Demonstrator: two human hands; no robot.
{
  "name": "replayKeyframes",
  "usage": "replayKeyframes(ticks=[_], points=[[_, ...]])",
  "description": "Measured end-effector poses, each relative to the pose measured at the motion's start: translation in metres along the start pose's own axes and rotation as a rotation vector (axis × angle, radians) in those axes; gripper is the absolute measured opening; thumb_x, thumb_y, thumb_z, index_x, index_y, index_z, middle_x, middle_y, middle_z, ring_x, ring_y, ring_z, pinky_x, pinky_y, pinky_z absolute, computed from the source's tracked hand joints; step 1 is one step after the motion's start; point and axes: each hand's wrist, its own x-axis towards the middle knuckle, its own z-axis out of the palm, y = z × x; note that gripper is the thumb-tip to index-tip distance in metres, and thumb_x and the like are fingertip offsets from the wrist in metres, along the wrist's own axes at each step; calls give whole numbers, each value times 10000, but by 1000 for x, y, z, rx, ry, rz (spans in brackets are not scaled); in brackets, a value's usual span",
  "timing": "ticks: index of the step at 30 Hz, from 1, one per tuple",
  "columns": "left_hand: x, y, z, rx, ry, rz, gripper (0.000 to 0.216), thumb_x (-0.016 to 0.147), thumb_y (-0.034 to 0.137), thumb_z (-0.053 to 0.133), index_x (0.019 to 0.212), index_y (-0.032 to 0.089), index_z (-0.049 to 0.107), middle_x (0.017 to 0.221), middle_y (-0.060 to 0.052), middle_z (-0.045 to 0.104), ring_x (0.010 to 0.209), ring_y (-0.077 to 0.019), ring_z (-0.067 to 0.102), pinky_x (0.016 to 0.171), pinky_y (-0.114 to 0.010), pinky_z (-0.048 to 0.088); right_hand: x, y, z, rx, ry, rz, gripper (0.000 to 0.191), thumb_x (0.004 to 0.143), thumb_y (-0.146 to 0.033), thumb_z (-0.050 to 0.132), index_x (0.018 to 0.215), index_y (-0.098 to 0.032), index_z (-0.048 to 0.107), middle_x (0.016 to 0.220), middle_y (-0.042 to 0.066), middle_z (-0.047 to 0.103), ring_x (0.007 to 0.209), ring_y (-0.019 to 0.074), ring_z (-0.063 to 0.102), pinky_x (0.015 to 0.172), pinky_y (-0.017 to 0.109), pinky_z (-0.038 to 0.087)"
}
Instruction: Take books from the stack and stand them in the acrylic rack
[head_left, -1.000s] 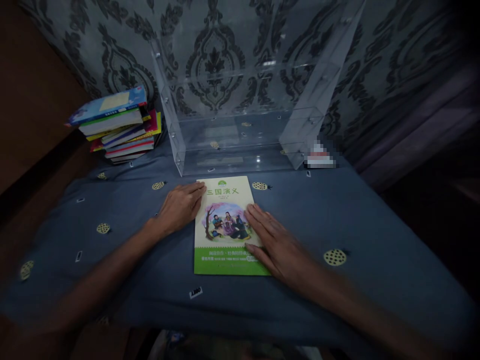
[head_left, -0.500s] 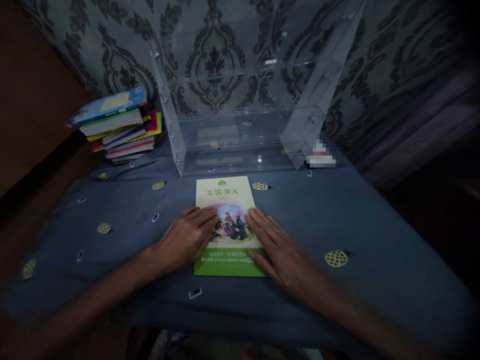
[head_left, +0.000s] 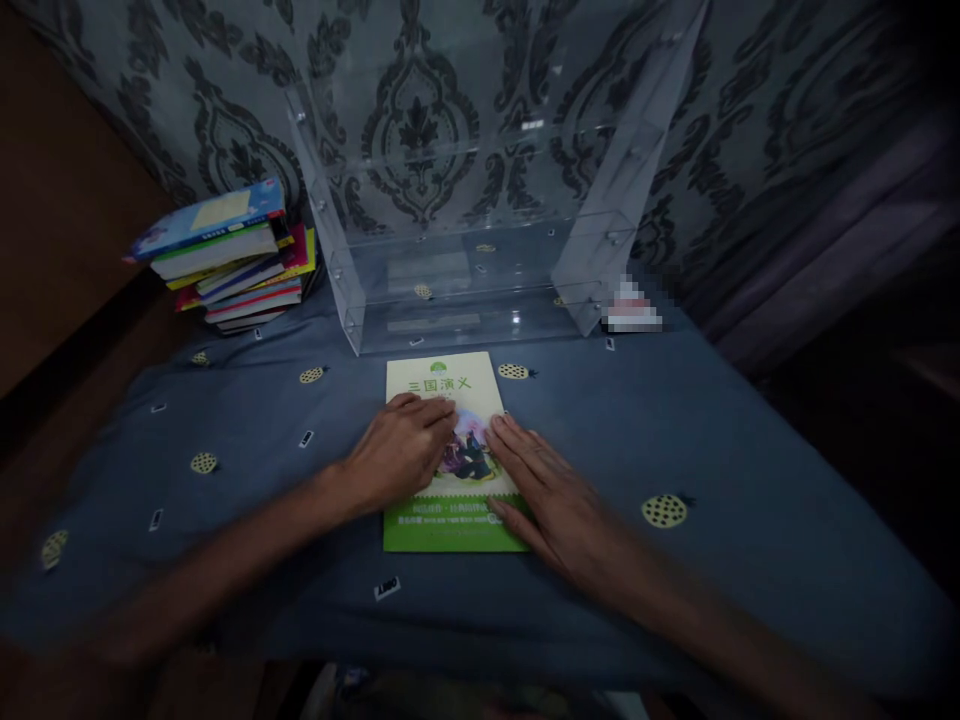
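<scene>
Book (head_left: 469, 455): 1 pc, thin, laid flat on blue cloth, cover up; cream w/ green band at btm, green Chinese title at top, pic in ctr; placed between both hands, just in front of rack
L hand (head_left: 409, 445): laid palm down across L & mid part of cover; fingers held close tog, slightly bent, pointed to R; part of pic hidden by it; thumb can't be made out
R hand (head_left: 551, 490): laid over R edge of bk; fingers straight & close tog, tips on cover; thumb held apart, on green band; lower R corner of bk hidden
Rack (head_left: 600, 250): 1 pc, clear, tiered, w/ bolts along side panels; stood upright on cloth
Stack of books (head_left: 225, 260): multicol, edges uneven, blue one on top; set L of rack
Blue cloth (head_left: 600, 410): printed w/ yellow pineapples & small white labels
Pixelated item (head_left: 632, 310): white & reddish, set R of rack; detail obscured
Backdrop (head_left: 240, 110): grey, dark damask pattern, seen thru rack
</scene>
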Motion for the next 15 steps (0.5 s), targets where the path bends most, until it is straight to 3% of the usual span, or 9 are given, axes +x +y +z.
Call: replayKeyframes(ticks=[10,15], points=[[64,-16,25,-6,20,-14,323,974,166,456,1222,109,656,1340,-152,668,1208,-252,662,1044,-447,512,0,1,1,-24,11,-22,710,1056,-396,400,1638,-183,52,1637,156,328,1529,279,271,1217,515,366],[60,-13,31,-50,31,20,377,991,172,432,1318,104,605,1421,-142,613,1338,-233,572,1107,-438,464,0,2,3,-26,16,-12,705,1055,-409,403,1637,-191,70,1649,148,304,1527,271,278,1220,515,359]])
